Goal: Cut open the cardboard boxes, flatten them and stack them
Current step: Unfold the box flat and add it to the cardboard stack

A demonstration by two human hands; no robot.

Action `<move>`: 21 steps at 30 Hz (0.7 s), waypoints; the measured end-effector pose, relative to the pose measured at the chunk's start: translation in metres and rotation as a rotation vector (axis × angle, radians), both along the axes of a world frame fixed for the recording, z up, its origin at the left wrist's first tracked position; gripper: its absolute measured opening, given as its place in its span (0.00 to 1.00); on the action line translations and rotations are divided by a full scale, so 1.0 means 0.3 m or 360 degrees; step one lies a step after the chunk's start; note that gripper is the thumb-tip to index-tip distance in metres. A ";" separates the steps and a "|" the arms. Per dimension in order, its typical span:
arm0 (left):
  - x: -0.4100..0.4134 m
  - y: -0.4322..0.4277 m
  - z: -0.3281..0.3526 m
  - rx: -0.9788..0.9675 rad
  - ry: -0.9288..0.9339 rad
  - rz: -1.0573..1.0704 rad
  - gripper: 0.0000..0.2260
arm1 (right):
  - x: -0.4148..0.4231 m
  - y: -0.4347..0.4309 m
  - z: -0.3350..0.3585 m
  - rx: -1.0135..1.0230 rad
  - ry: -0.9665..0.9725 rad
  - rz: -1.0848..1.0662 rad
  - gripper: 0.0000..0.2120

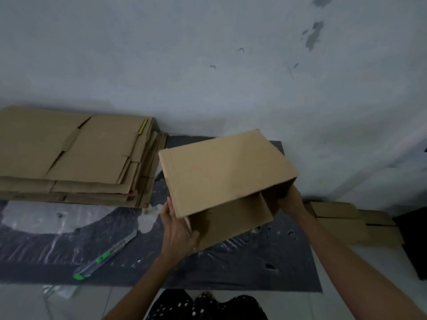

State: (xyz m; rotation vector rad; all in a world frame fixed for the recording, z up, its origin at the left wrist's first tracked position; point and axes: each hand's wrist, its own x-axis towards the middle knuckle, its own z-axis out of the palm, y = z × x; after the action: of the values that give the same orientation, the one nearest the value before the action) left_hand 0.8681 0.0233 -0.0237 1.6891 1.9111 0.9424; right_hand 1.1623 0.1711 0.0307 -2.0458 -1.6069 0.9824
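I hold a brown cardboard box (226, 172) up in the air with both hands. It is over the dark plastic sheet (231, 269) on the floor, right in front of me. My left hand (176, 227) grips the near left corner, with my thumb up the side. My right hand (290, 202) holds the right end. Its fingers go inside the box, so I cannot see them. My hands are apart, one at each end.

The long way of the box goes from left to right, and the right end is a bit farther from me. A wide flat side faces up. The open side faces me, and one flap sticks out toward me under it.

I think this box is partly open and I am turning it to see what to do. If the far side is taped, I need to put the box down and pick up the green and silver box knife (106, 255), which lies on the sheet near my left arm. If not, I push the box flat. Then it goes on the pile of flat brown cardboard (69, 158) at my left.
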 end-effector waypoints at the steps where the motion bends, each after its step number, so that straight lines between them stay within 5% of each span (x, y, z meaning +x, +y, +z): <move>1: -0.005 -0.008 -0.017 -0.0044 0.0080 -0.0060 0.48 | 0.017 -0.005 -0.010 -0.0073 -0.0035 0.0036 0.29; 9: -0.193 -0.023 -0.037 -0.0148 0.0285 -0.0588 0.60 | 0.151 -0.026 0.178 -0.0514 -0.0348 0.0280 0.43; 12: -0.313 0.016 -0.007 -0.0020 0.0212 -0.0352 0.38 | 0.084 -0.052 0.331 -0.0180 -0.0589 0.0085 0.35; 14: -0.360 0.085 0.045 0.0113 0.0007 0.0027 0.23 | -0.084 -0.102 0.418 0.0157 -0.0434 0.0077 0.29; 16: -0.381 0.184 0.136 0.0083 -0.0319 0.0252 0.19 | -0.319 -0.186 0.466 0.0267 -0.0158 0.0292 0.26; 18: -0.384 0.279 0.240 0.0051 -0.0548 0.0172 0.18 | -0.565 -0.274 0.421 0.0143 -0.0059 0.0593 0.31; 21: -0.354 0.380 0.331 -0.0141 -0.0478 -0.0155 0.17 | -0.824 -0.366 0.243 -0.0010 -0.0486 0.0842 0.47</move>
State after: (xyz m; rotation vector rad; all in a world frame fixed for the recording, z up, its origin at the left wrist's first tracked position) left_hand 0.7619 0.1375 0.0755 1.4813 1.6353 0.9949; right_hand 0.9150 0.0613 0.1036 -1.8779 -2.3876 0.8552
